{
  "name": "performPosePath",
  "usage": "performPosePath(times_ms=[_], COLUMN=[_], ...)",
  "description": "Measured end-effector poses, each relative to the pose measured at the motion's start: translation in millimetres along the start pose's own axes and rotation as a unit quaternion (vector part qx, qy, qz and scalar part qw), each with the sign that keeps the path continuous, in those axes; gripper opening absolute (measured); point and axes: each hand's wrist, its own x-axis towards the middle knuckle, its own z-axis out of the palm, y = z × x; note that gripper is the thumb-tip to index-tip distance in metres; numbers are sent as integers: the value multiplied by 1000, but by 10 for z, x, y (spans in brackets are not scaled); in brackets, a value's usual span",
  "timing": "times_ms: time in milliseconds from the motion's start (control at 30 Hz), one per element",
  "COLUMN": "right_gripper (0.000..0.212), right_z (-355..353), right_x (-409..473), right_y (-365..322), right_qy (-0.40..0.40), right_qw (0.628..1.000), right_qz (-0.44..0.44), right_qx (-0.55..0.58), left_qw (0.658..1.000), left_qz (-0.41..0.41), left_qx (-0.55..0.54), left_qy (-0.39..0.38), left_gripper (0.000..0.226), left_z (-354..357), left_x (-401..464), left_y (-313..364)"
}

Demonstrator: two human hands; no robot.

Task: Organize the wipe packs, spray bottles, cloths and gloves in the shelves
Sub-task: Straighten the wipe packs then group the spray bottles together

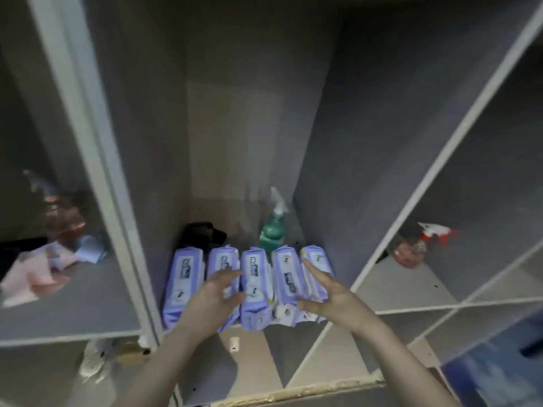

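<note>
Five purple wipe packs (252, 284) stand side by side in a row at the front of the middle shelf (282, 345). They touch each other. The left hand (216, 292) rests on the second pack from the left, and its fingers (232, 273) are straight and spread, reaching to the middle pack. The right hand (329, 292) lies on the two packs at the right end. Its fingers (311, 267) are straight too, and its thumb points toward the left hand. Neither hand grips a pack; both only touch them.

Behind the packs, near the right wall, a green spray bottle (272, 230) stands upright. A black cloth or glove (202, 235) lies behind the packs on the left; the blur hides which it is.

In the left shelf there are pink and blue cloths (44, 270) in a loose heap. Behind them is a pink spray bottle (63, 215), all blurry.

In the right shelf a bottle with a red and white sprayer (435, 232) lies tipped over, well apart from the packs.
</note>
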Motion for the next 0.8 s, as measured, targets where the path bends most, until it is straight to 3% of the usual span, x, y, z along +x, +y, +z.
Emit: performPosePath(times_ms=[200,400,533,800], right_gripper=[63,55,63,64], right_z=[-236,-543,-838,-1703], right_x=[-255,-566,-810,-1325], right_y=[41,150,363,1058], right_qy=[91,179,194,200], right_qw=[992,981,976,976], right_qz=[61,78,93,89], right_qx=[56,18,10,-22], left_qw=[989,977,972,976], left_qz=[72,112,162,155], left_qx=[-9,-59,-25,-11], left_qy=[-130,-174,-168,-154], left_gripper=[45,53,48,47], left_z=[281,873,1253,2177], left_x=[123,209,252,277], left_y=[412,752,1190,2192])
